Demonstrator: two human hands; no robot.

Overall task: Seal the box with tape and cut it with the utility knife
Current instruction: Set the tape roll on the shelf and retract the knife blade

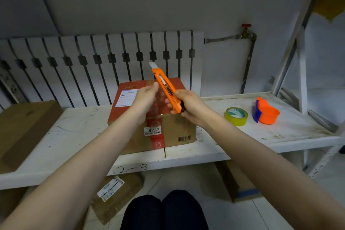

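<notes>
box (168, 132) on shelf (74, 136), tape roll (236, 116) right

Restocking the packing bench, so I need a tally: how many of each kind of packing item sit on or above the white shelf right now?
Utility knife: 1
Tape roll: 1
Tape dispenser: 1
Sealed box: 1
Flattened cardboard: 1
Total: 5

We reach both bare forearms forward, converging at centre. Our right hand (188, 105) is closed in a fist-like grip, thumb on top, wrist angled inward. Our left hand (144, 97) is raised just beside it, fingers (154, 86) extended together and pointing right.
</notes>
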